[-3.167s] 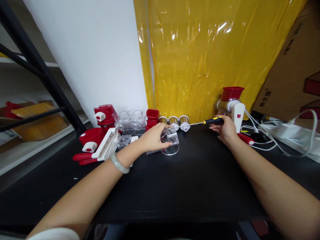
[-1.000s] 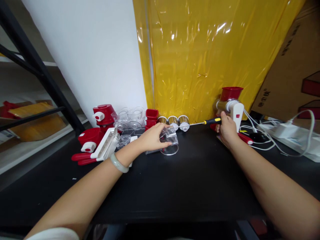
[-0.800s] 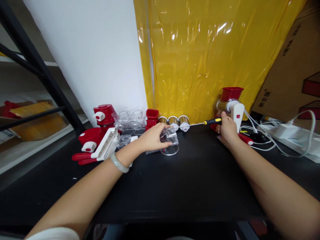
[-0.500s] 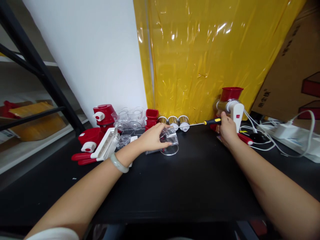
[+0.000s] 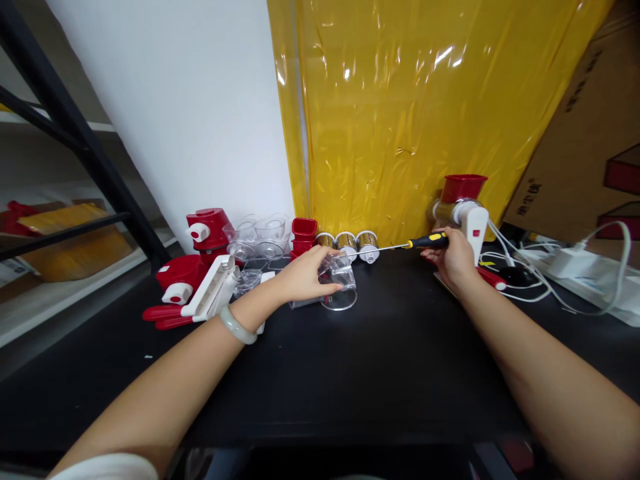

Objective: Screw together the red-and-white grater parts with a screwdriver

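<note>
My left hand grips a clear plastic housing between thumb and fingers, its round rim low over the black table. In my right hand is the black and yellow handle of a screwdriver. Its long shaft runs left, nearly level, and the tip meets the upper edge of the clear housing; the exact contact is too small to tell. Behind the housing stand several metal grater drums with white ends and a red hopper.
Red and white grater bodies, a white crank arm and clear housings stand at left. An assembled grater is behind my right hand. White cables and a power strip lie right on the black table.
The fingers of my right hand have shifted and loosened around the screwdriver handle, so more of the handle shows. My left hand and the clear housing have barely moved.
</note>
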Motion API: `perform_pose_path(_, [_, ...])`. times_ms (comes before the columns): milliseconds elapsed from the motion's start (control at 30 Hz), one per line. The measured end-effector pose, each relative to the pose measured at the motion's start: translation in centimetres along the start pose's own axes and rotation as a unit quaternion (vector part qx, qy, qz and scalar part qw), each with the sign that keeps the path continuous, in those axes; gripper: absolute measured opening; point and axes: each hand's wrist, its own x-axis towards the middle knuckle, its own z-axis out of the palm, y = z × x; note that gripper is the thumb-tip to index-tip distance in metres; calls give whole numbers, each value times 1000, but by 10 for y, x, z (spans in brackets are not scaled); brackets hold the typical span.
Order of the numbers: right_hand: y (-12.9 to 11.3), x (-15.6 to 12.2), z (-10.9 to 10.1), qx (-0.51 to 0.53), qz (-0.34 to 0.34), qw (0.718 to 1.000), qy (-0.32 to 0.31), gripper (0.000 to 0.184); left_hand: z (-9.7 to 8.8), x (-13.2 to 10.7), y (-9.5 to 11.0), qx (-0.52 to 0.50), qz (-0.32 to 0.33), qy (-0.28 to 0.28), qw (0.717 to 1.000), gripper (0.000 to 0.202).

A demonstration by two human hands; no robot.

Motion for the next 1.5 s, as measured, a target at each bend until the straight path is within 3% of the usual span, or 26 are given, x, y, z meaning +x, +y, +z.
perform_pose_path(167, [-2,-1,2,-23,-1,1000,13,16,1,0,-1,-5,0,5,1000,65])
perform_pose_path(400, [-3,-5,5,-48,-31,998,22,28,1,0,-1,-7,-2,11,1000,64])
perform_pose_path(567, [-2,-3,4,-26,6,999,32,28,1,0,1,-7,-7,11,1000,64])
perform_pose_path(767, [-4,-2,2,20,26,999,4,17,0,0,2,-6,-8,8,1000,64])
perform_pose_path(1100, [-9,-7,6,-17,9,999,36,9,1,0,-1,-6,1,12,1000,64])
perform_pose_path(1300, [-8,-7,6,-57,-14,996,59,18,1,0,0,-5,-6,11,1000,64])
perform_pose_path(1500, [1,-2,0,-73,-61,995,33,29,1,0,0,-9,-6,13,1000,64])
